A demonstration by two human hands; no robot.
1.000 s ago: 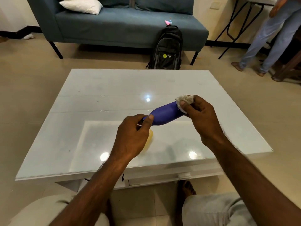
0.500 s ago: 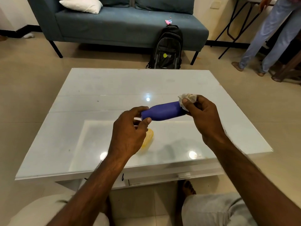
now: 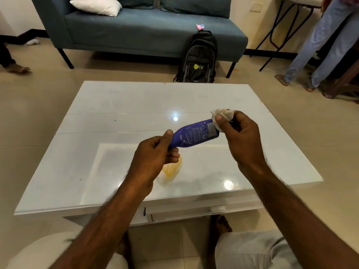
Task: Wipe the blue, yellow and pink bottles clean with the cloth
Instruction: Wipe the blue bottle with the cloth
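Midair above the white surface [image 3: 116, 117], the blue bottle [image 3: 194, 135] runs from 8 to 2 o'clock: left hand [image 3: 153, 160] clamped on its low end, right hand [image 3: 240, 136] pinching the crumpled cloth [image 3: 222, 114] against its high end; a yellow bottle [image 3: 172, 169] lies below

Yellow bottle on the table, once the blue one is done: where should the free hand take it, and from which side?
Probably across the body of the yellow bottle, from above. It lies on its side on the table, largely hidden behind the left hand, so its cap end is unclear. The rounded body seems the widest part showing.
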